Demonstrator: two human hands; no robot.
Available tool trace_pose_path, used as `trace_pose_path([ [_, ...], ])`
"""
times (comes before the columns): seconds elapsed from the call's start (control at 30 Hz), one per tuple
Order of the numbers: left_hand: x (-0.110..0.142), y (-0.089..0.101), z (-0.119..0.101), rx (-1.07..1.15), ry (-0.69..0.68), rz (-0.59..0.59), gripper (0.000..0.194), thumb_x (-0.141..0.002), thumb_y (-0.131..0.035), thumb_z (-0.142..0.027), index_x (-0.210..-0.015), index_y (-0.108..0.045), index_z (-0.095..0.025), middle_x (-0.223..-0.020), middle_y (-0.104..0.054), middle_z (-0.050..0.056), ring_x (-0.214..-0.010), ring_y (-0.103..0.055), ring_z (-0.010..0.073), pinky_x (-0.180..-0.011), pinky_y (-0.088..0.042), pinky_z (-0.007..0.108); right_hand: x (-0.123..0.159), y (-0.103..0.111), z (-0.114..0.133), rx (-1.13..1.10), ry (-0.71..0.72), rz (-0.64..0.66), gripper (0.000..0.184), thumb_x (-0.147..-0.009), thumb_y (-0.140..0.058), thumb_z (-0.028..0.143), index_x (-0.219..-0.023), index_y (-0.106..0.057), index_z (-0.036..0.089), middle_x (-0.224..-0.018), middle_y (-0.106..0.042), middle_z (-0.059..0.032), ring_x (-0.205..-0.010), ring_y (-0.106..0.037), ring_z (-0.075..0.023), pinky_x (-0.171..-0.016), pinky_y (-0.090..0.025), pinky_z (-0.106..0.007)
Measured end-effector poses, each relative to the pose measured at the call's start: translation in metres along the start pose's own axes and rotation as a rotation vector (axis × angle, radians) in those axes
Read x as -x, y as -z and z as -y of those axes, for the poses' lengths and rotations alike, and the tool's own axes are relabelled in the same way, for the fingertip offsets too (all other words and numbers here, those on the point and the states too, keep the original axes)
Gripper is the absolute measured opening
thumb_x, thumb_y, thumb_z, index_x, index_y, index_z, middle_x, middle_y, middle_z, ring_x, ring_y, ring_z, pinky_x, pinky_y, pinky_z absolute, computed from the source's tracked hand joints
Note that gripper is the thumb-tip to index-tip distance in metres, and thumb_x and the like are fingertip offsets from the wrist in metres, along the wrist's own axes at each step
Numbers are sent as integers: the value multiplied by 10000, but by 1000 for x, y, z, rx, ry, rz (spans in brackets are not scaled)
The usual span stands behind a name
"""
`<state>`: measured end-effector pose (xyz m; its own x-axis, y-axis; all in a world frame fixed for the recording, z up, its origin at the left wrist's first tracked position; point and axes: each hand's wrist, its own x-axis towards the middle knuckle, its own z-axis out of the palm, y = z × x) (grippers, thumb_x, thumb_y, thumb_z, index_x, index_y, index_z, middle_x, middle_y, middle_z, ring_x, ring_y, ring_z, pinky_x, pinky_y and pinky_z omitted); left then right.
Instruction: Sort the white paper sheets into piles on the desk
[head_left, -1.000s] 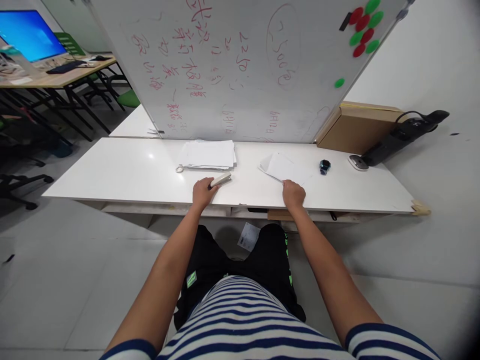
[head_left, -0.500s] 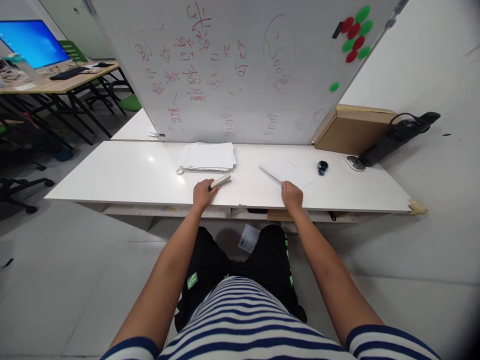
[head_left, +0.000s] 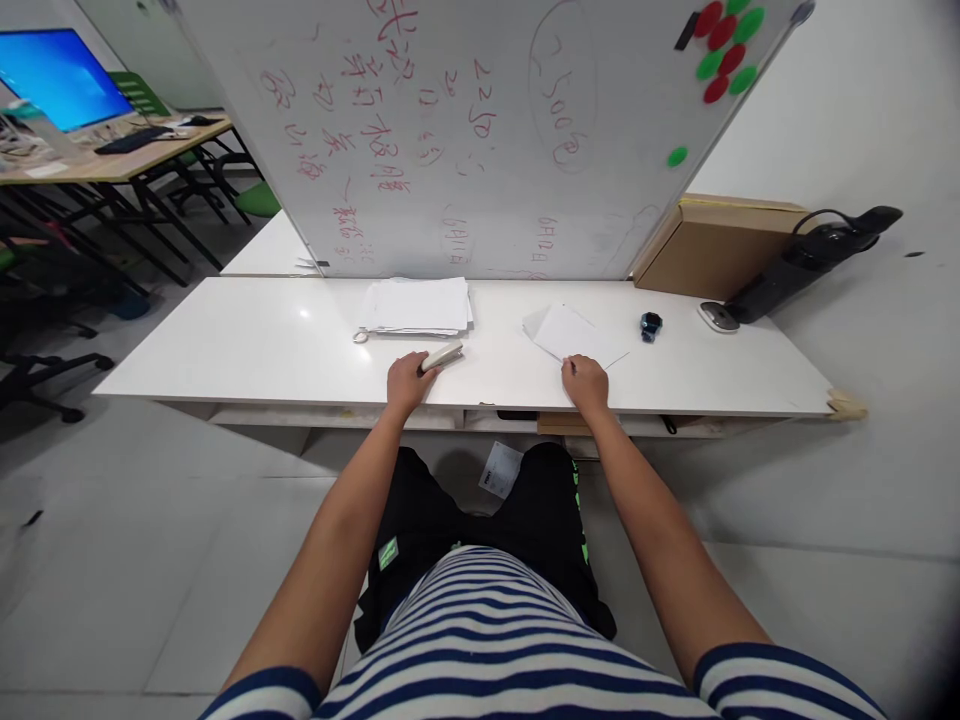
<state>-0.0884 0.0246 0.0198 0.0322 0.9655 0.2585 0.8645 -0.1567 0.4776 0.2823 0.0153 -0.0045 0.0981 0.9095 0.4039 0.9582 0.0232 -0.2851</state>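
My left hand [head_left: 407, 383] is wrapped around a light-coloured stapler [head_left: 442, 355], which points right just above the white table [head_left: 247, 340]. Beyond it lies a stack of white paper [head_left: 420, 305], its sheets slightly uneven, with a small pale ring-shaped item [head_left: 361, 337] at its left corner. Further right, my right hand [head_left: 586, 384] is closed at the near edge of some white paper sheets [head_left: 574, 332], which fan out a little on the tabletop. Its fingertips partly hide that edge.
A whiteboard [head_left: 487, 180] with red writing stands along the table's far side. At the right are a watch [head_left: 650, 326], a computer mouse [head_left: 718, 317], a black bottle [head_left: 795, 265] and a cardboard box [head_left: 712, 250]. A desk with a monitor [head_left: 64, 80] stands at far left.
The sheets at my right hand were seen nearly edge-on, tilted up; now they lie flatter, with their faces showing. My left hand keeps the stapler in about the same place.
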Motion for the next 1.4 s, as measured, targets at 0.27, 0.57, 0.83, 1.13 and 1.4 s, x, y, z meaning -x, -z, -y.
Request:
trace_pose_path([
  [0.27,0,-1,1,2,-14,-9,418,-854,-526,-459,-1188,-607,-222,-1235,-616,72,-1173,-518,268,-1023,-350,381,1,2,1,-62,-77,-65,387,-961,-265,327,-922,-603,142,-890,-616,-125,-844,-536,-228,-750,-409,-332],
  [0.57,20,15,-21,138,-6,-146,490,-858,-529,-442,-1263,-510,-166,-1386,-463,135,-1339,-341,271,-1113,-261,414,40,41,28,-199,-337,-501,438,-976,-167,399,-1019,-537,168,-972,-599,-155,-956,-571,-235,-835,-450,-380],
  [0.83,113,0,-119,1227,308,396,551,-717,-732,-408,-1207,-552,-234,-1206,-618,112,-1145,-561,247,-947,-457,372,143,48,96,-394,509,-39,254,-946,-389,238,-994,-637,210,-1065,-682,-102,-1037,-622,-208,-889,-503,-394],
  [1.13,116,-17,-111,1310,736,208,410,-760,-662,-503,-989,-660,-162,-966,-702,103,-892,-655,237,-783,-531,352,178,37,112,-412,652,24,283,-916,-461,156,-1166,-589,192,-1227,-622,-108,-1195,-544,-214,-945,-483,-403],
  [1.4,96,-7,-87,1479,797,145,508,-819,-565,-571,-1174,-554,-208,-1082,-659,99,-879,-645,195,-680,-551,314,105,45,80,-220,386,-64,283,-934,-413,245,-1128,-614,199,-1313,-566,-104,-1300,-427,-239,-1056,-321,-466],
])
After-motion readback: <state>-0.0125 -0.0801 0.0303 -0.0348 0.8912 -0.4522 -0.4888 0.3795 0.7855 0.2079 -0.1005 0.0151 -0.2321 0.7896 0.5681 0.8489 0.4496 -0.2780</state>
